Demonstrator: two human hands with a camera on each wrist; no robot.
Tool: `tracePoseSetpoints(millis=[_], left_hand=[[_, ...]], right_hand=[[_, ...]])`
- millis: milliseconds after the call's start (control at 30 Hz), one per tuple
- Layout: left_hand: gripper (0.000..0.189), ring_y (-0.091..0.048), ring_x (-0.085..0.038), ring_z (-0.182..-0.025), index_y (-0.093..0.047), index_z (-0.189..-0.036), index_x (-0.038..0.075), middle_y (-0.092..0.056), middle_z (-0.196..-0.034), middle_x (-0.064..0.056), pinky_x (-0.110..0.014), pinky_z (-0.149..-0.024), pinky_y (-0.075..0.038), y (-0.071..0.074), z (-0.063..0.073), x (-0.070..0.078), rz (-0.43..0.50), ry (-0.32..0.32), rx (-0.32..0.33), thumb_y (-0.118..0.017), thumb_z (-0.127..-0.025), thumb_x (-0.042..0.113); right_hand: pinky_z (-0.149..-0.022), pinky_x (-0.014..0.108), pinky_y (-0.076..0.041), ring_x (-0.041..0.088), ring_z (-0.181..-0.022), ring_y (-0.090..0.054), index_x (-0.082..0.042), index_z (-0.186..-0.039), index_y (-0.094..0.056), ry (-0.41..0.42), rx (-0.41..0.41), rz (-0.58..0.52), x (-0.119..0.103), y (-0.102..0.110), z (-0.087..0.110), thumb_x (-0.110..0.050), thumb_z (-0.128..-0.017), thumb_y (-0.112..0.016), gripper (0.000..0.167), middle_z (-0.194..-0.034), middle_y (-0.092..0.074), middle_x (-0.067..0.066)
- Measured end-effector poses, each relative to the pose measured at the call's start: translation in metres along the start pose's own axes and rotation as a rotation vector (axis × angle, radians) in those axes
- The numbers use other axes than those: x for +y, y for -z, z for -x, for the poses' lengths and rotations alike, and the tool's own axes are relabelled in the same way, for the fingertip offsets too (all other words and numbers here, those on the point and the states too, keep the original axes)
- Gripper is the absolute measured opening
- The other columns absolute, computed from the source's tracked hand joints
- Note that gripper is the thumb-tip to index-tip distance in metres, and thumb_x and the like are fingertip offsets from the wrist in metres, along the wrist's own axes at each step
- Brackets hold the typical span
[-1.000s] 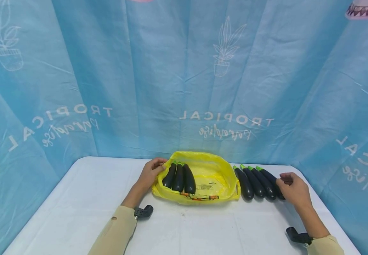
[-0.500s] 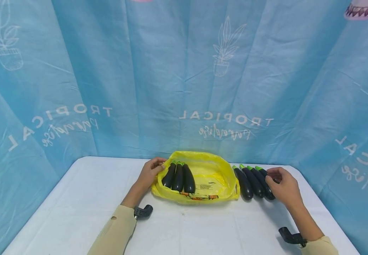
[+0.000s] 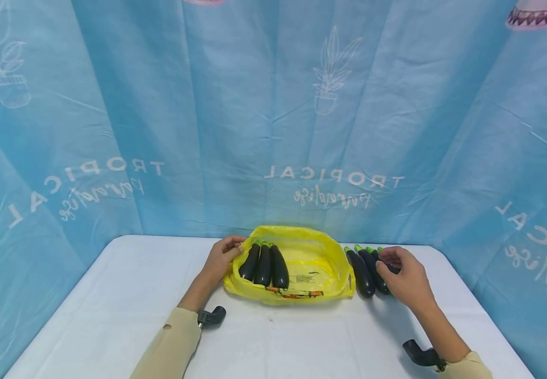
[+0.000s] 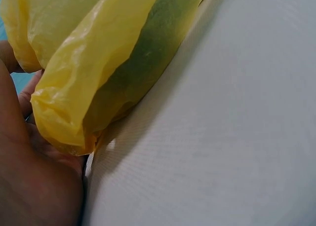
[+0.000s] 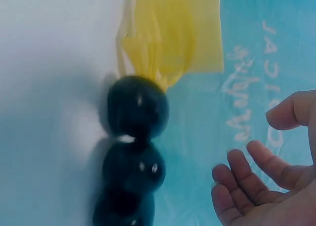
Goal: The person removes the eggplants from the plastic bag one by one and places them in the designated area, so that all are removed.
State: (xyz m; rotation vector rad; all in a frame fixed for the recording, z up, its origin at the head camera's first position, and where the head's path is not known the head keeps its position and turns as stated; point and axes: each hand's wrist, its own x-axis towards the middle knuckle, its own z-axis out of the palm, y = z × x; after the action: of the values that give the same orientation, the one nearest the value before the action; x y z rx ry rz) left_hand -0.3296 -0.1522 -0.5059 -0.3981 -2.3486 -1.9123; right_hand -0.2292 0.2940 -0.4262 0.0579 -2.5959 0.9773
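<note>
A yellow plastic bag (image 3: 297,301) lies with its mouth spread wide on the white table. Inside it, on its left side, three dark eggplants (image 3: 264,266) lie side by side. My left hand (image 3: 218,260) holds the bag's left rim; the left wrist view has the yellow film (image 4: 74,88) between thumb and fingers. Right of the bag, several more eggplants (image 3: 361,273) lie in a row, green stems away from me. Over the right end of that row is my right hand (image 3: 406,279), partly covering them. Its fingers (image 5: 261,186) are loosely bent and hold nothing in the right wrist view.
The white table (image 3: 311,342) ends at the back against a blue printed curtain (image 3: 273,131), which also hangs at both sides. Black wrist cameras (image 3: 212,316) are strapped to both wrists. The bag's right edge lies close beside the eggplant row.
My right hand has moved left along the eggplant row, from beyond its right end to over the rightmost ones. My left hand stays at the bag's rim.
</note>
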Motion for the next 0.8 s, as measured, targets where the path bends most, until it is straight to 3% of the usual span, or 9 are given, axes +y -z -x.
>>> tracePoseSetpoints(millis=[433, 800], left_hand=[[0.030, -0.063, -0.020, -0.099, -0.068, -0.131, 0.001, -0.067, -0.114, -0.017, -0.023, -0.084, -0.054, -0.001, 0.000, 0.001, 0.014, 0.008, 0.001, -0.059, -0.103, 0.009], [0.030, -0.063, -0.019, -0.096, -0.068, -0.130, 0.000, -0.067, -0.111, -0.015, -0.023, -0.082, -0.054, 0.000, -0.001, 0.001, 0.025, 0.010, 0.004, -0.059, -0.103, 0.008]], right_hand=[[-0.101, 0.056, -0.052, 0.033, -0.115, -0.066, -0.003, -0.125, -0.067, 0.124, -0.050, -0.062, -0.028, -0.017, 0.006, -0.012, -0.100, -0.069, 0.027, -0.122, -0.069, 0.013], [-0.090, 0.047, -0.059, 0.024, -0.102, -0.067, -0.002, -0.123, -0.068, 0.175, -0.074, -0.118, -0.045, -0.035, 0.006, -0.007, -0.096, -0.071, 0.027, -0.116, -0.069, 0.011]])
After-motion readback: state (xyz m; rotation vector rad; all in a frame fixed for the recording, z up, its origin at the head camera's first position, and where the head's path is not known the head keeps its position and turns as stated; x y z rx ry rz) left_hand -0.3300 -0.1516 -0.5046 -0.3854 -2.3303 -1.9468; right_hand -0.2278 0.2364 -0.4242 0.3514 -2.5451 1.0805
